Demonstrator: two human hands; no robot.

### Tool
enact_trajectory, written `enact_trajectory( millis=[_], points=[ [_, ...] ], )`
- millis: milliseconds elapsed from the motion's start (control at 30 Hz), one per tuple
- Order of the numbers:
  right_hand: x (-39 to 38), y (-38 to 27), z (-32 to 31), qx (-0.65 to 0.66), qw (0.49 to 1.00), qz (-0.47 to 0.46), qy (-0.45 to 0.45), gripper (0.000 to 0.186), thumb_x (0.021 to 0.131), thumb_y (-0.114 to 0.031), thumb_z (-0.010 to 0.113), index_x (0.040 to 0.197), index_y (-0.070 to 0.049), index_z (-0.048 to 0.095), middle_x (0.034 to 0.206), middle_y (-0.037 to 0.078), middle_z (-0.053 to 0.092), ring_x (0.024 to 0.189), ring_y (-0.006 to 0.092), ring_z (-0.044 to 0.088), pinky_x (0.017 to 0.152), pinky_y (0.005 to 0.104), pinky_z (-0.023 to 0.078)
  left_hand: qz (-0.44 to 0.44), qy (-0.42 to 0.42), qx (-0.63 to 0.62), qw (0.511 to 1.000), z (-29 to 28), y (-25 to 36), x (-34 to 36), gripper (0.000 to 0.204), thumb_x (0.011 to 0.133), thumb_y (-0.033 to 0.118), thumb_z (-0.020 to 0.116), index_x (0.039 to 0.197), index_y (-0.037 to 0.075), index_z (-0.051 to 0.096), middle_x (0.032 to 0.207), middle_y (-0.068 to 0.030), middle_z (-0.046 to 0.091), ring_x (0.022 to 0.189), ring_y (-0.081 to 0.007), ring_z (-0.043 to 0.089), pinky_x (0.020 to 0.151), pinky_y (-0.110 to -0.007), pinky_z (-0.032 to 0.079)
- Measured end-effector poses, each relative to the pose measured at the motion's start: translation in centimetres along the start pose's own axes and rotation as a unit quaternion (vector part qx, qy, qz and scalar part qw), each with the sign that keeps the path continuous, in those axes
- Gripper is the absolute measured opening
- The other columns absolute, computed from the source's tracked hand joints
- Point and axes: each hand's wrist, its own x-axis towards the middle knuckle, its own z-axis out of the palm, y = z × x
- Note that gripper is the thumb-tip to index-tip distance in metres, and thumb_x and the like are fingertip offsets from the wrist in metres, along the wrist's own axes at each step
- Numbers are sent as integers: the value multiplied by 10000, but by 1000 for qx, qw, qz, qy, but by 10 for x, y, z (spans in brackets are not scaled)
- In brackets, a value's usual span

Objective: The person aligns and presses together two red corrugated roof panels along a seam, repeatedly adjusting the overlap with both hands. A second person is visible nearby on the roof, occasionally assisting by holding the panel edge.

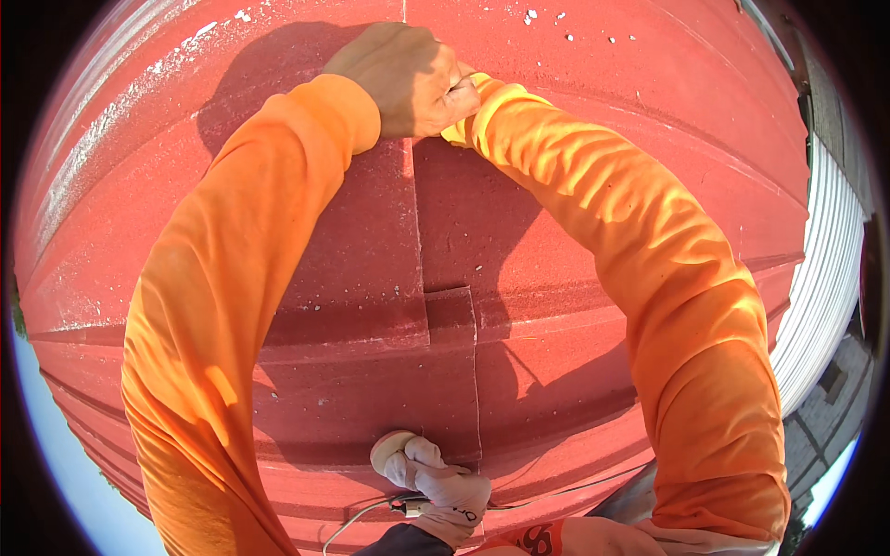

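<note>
My left hand (394,79) is closed at the far middle, its fingers against the cuff of the right orange sleeve (593,176). My right hand is hidden behind the left hand and that cuff. The left orange sleeve (232,250) reaches up to the left wrist, so both arms form a ring over the red metal roof (371,250). A vertical overlap seam (414,213) between the roof sheets runs beneath the hands.
Close to me is a foot in a pale, soft-looking shoe (450,491), with a thin cable (348,528) beside it. White crumbs (530,16) lie on the roof beyond the hands. A pale corrugated roof (820,278) drops away past the right edge.
</note>
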Motion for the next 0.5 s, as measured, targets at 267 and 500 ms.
enact_trajectory(
  millis=[267, 500],
  points=[
    [1, 0, 4, 40, 995, -22, 92, 313, 864, -318, 520, 1131, -172, 597, 1127, 63, 584, 1092, 280, 518, 949, 441, 393, 54, -17, 49, 997, 3, -20, 3, 327, 858, 210, 500, 594, 20, 539, 675, -112, 631, 693, -350, 575, 657, -451, 469],
    [-5, -9, 16, 121, 972, -32, 197, 337, 859, -323, 519, 1152, -173, 589, 1164, 73, 571, 1129, 284, 499, 978, 452, 372, 39, -27, -10, 999, -5, 1, -2, 321, 886, 204, 524, 615, 50, 602, 899, -95, 711, 815, -306, 620, 754, -425, 467]
  ],
)
